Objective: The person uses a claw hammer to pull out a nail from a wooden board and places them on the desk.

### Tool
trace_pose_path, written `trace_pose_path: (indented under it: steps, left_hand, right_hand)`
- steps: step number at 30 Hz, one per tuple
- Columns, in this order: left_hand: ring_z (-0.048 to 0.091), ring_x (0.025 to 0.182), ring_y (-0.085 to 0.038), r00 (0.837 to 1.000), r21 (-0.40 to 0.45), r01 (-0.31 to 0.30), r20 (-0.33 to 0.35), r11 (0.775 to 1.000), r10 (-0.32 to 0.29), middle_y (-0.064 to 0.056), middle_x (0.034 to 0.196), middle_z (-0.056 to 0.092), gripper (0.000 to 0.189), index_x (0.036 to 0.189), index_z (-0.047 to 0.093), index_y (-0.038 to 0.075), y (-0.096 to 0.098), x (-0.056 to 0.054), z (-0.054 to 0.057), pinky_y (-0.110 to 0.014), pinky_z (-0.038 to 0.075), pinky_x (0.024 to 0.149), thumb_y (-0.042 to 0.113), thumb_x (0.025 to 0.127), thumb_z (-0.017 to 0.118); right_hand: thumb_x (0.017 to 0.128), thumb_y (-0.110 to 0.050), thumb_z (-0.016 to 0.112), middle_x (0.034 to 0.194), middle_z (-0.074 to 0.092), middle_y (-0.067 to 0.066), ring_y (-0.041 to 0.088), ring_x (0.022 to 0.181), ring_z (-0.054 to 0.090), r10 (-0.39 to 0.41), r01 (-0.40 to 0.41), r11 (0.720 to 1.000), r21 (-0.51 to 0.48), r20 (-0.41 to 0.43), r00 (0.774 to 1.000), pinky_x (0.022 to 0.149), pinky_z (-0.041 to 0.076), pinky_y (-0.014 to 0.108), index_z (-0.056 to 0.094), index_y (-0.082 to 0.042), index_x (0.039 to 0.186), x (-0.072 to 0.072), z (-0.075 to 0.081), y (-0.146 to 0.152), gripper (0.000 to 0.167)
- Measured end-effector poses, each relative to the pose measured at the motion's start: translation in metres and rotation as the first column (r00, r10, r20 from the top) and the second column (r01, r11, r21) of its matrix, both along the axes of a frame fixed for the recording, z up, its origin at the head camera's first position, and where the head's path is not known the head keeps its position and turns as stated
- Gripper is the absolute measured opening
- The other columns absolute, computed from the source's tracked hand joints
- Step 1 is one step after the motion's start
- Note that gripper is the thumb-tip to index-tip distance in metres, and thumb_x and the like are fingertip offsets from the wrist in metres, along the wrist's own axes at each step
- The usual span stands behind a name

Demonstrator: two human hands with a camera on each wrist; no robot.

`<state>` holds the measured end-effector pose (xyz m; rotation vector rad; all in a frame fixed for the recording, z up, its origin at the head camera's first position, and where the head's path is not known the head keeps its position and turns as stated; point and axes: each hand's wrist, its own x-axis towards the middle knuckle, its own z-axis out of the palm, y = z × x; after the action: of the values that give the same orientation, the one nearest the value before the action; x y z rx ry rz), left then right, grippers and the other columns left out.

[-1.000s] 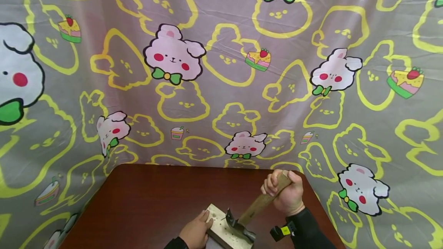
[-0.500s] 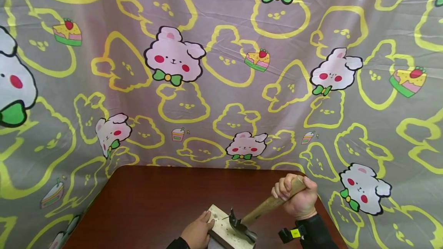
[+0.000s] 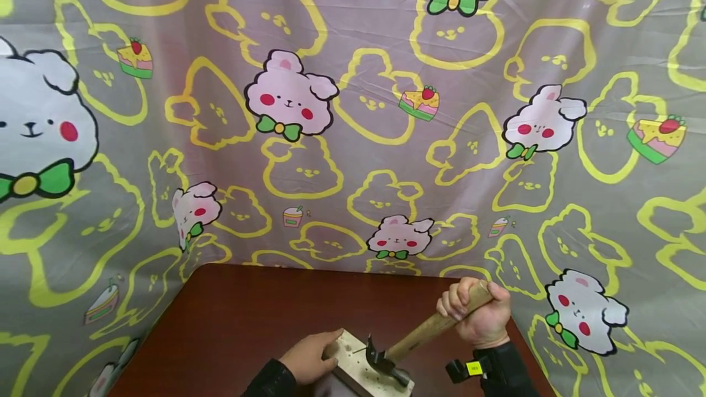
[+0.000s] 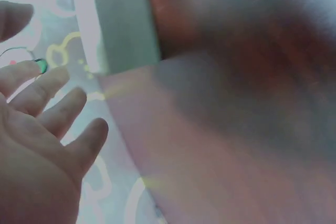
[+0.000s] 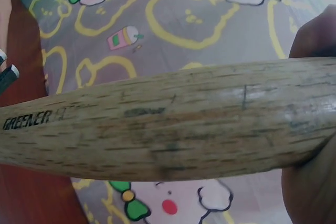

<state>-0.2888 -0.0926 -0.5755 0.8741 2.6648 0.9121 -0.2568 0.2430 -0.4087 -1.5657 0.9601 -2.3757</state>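
My right hand [image 3: 482, 314] grips the wooden handle of a claw hammer [image 3: 425, 336], whose dark head rests on a pale wooden block [image 3: 353, 363]. The claw faces left, and a thin nail [image 3: 360, 350] shows beside it, standing out from the block. Small dark holes dot the block's top. At the block's left side is my left hand [image 3: 311, 357], its fingers loosely spread; in the left wrist view, the left hand [image 4: 47, 135] appears apart from the block [image 4: 126, 24]. Printed lettering marks the hammer handle [image 5: 168, 124] in the right wrist view.
A dark reddish-brown table [image 3: 248, 311] lies beneath the block. Grey cloth [image 3: 309, 158] printed with white rabbits and yellow outlines hangs behind the table and along both sides. A black strap device with a yellow label [image 3: 473, 368] sits at the right wrist.
My right hand has swung the hammer handle down to the right, while the head stays on the block. My left hand has loosened and drawn slightly left from the block.
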Motion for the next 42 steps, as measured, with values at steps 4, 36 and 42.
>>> trace_pose_path:
  steps: [4, 36, 42]
  left_hand:
    - [0.053, 0.123, -0.025, 1.0, 0.072, 0.003, -0.001, 0.997, -0.003, -0.005, 0.141, 0.052, 0.082, 0.156, 0.022, 0.016, 0.006, 0.003, 0.016, -0.043, 0.044, 0.097, 0.04, 0.09, 0.065]
    - [0.066, 0.076, -0.002, 0.936, 0.354, 0.227, -0.336, 0.907, -0.103, 0.006, 0.078, 0.072, 0.015, 0.098, 0.075, 0.011, 0.029, 0.016, 0.045, -0.016, 0.049, 0.07, 0.01, 0.093, 0.061]
    - [0.065, 0.078, -0.001, 0.945, 0.363, 0.202, -0.317, 0.909, -0.083, 0.007, 0.08, 0.072, 0.015, 0.099, 0.075, 0.012, 0.023, 0.014, 0.048, -0.017, 0.049, 0.071, 0.008, 0.092, 0.061]
  right_hand:
    - [0.093, -0.033, 0.027, 0.058, 0.028, 0.01, 0.024, 0.046, 0.025, 0.015, -0.015, 1.0, -0.004, -0.046, 0.999, 0.049, 0.02, 0.043, 0.041, 0.0, 0.075, 0.003, 0.011, -0.004, 0.04]
    - [0.09, -0.031, 0.026, 0.057, 0.029, 0.01, 0.024, 0.045, 0.027, 0.029, -0.028, 1.0, 0.013, -0.113, 0.993, 0.047, 0.021, 0.045, 0.039, 0.001, 0.074, 0.012, 0.028, -0.02, 0.038]
    - [0.091, -0.031, 0.025, 0.058, 0.029, 0.01, 0.024, 0.045, 0.027, 0.023, -0.021, 1.0, 0.021, -0.109, 0.994, 0.047, 0.022, 0.045, 0.04, 0.001, 0.074, 0.012, 0.03, -0.022, 0.039]
